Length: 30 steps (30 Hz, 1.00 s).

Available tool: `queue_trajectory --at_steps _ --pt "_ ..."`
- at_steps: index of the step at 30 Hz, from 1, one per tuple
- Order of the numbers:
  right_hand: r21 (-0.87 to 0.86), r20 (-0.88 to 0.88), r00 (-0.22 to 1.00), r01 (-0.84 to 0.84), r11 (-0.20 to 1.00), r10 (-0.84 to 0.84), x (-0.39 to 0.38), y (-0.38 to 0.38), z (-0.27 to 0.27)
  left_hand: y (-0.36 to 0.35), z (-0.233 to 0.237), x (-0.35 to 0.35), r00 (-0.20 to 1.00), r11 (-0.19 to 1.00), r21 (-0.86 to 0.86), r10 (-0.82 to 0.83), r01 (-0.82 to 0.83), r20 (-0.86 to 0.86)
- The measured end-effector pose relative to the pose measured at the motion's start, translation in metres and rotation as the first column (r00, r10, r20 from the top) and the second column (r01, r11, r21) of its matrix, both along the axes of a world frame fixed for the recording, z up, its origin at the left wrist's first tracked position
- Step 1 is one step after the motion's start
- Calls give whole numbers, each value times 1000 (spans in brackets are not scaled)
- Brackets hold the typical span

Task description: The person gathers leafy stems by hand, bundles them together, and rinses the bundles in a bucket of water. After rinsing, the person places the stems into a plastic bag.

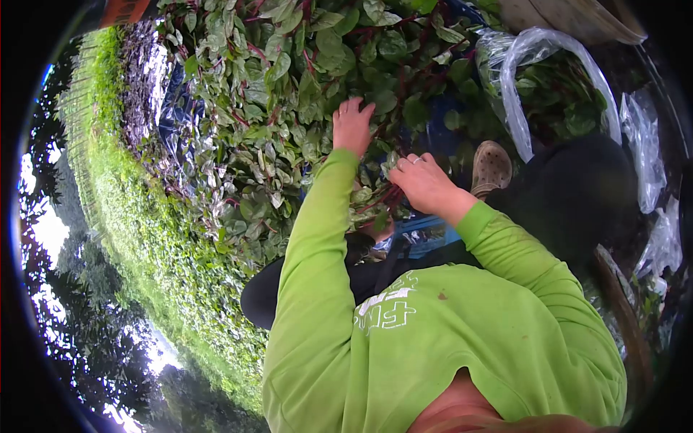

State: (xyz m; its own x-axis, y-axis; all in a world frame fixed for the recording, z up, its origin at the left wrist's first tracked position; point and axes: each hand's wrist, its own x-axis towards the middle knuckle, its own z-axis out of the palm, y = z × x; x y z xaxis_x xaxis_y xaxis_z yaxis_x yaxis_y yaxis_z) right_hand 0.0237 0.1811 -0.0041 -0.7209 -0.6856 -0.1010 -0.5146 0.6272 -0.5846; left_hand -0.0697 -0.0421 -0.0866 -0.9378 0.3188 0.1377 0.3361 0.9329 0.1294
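A big heap of leafy greens with red stems [289, 94] spreads in front of me. My left hand [351, 128] reaches onto the heap, thumb apart from the fingers, touching the leaves; no stem shows clearly in it. Closer to my body, my right hand [424, 182], with a ring on one finger, is closed around several red leafy stems [381, 202]. Their leafy ends hang toward my lap, and the fingertips are partly hidden.
To the right stands a clear plastic bag [520, 54] holding more greens. Loose clear plastic [642, 151] lies farther right. A tan clog [491, 167] is on my foot beside the heap. Blue sheeting [426, 234] shows beneath. Green growth [166, 224] runs along the left.
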Motion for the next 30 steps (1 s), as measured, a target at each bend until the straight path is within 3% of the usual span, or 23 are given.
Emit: queue_trajectory --at_steps 1,4,5,8,9,12,13,14,15,16,17,19,20,21,23,24,25,26,27,29,30 --pt "-1 1 1000 7 1000 -7 0 1 0 7 4 -10 998 992 -118 -56 54 -15" --pt "-4 -4 1000 10 1000 -10 0 1 0 8 10 -38 950 917 -345 -95 200 298" --pt "-10 -5 1000 14 1000 -14 1 0 -1 3 9 -44 938 929 -276 -159 248 308" --pt "-20 -8 1000 15 1000 -15 0 -1 0 -1 32 -48 872 949 -248 -53 196 486" --pt "-13 2 1000 12 1000 -12 0 -2 2 -10 23 -48 848 989 -111 -26 100 530" --pt "6 19 1000 1 1000 -1 -1 -3 6 -33 6 -44 868 925 -203 -202 322 454" --pt "7 26 1000 3 1000 -3 -1 -4 6 -39 5 -39 836 942 -139 -197 306 511" --pt "9 35 999 4 1000 -4 0 -3 6 -45 4 -32 753 984 120 18 -129 657" --pt "-1 23 1000 11 1000 -11 1 -3 4 -54 -1 -22 562 776 266 134 -571 816" --pt "-11 11 1000 15 1000 -15 3 -2 2 -66 -4 -9 316 376 253 116 -891 942" --pt "-24 1 1000 18 1000 -18 5 -1 1 -88 -3 6 302 183 261 249 -948 920" --pt "-27 33 999 20 999 -19 4 0 3 -132 4 44 202 59 236 739 -970 643" --pt "-31 52 998 24 999 -22 4 -1 3 -144 7 64 139 100 157 955 -982 261" --pt "-44 60 998 39 998 -36 4 -2 3 -138 18 73 166 162 77 986 -984 36" --pt "-66 77 995 63 996 -58 5 -4 4 -103 35 82 244 217 -114 886 -970 -395" --pt "-49 63 997 38 998 -35 6 -5 2 -93 28 80 488 505 41 849 -862 -205" --pt "-27 47 999 16 999 -14 7 -6 -1 -81 17 73 716 704 249 696 -666 -53" --pt "-2 32 999 -4 1000 4 6 -6 -4 -51 31 52 743 765 116 560 -634 367" --pt "-11 13 1000 7 1000 -7 6 -5 -5 -37 0 52 933 895 270 324 -356 156" --pt "-32 -20 999 28 999 -28 8 -4 -7 -6 -14 35 987 957 241 148 -160 68" --pt "-41 -23 999 37 998 -38 7 -4 -6 -4 -22 27 978 976 154 125 -151 164"
